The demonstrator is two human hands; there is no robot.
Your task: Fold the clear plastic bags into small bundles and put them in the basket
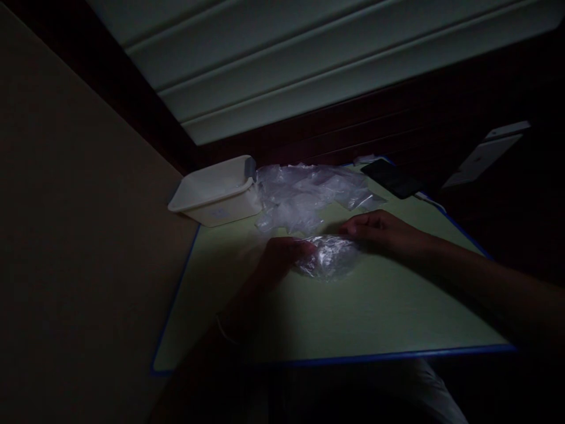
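Between my two hands, over the middle of the table, is a crinkled clear plastic bag (329, 258) that catches the light. My left hand (282, 256) is closed on its left side, with the thumb lying on the plastic. At the bag's upper right edge my right hand (373, 228) pinches the plastic with its fingertips. Just beyond the hands lies a heap of clear plastic bags (304, 191). The scene is dim, so the finger details are dark.
A white plastic bin (216, 197) stands at the table's back left corner, touching the heap. A dark flat tablet or phone (391, 178) lies at the back right. The pale table (344, 324) has a blue edge. A wall rises on the left, and a slatted panel is behind.
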